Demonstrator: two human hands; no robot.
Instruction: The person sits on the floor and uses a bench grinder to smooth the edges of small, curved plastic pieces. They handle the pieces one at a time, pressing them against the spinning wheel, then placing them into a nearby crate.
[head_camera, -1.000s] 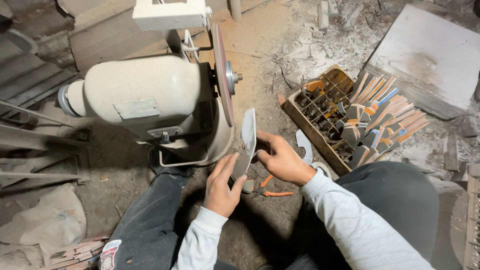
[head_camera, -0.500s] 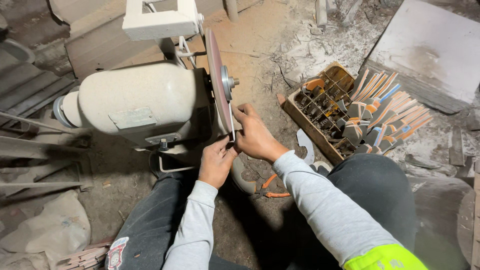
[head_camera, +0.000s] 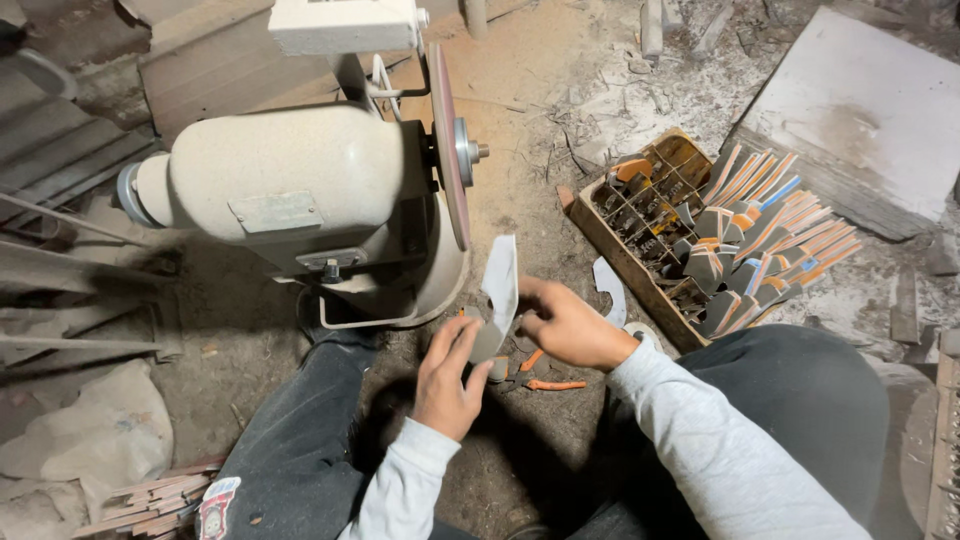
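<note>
Blade (head_camera: 499, 283) upright, tip up, both hands gripping.

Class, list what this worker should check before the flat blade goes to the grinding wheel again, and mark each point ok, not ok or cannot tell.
1. Both hands on the blade: ok; left hand at its lower end, right hand at its edge.
2. Blade clear of the grinding wheel: ok, a gap shows.
3. Wheel spinning: cannot tell.
4. Fingers off the wheel rim: ok.
5. Orange-handled pliers out of the way: ok, on the floor beneath the hands.
6. Gloves on: not ok, hands bare.
</note>
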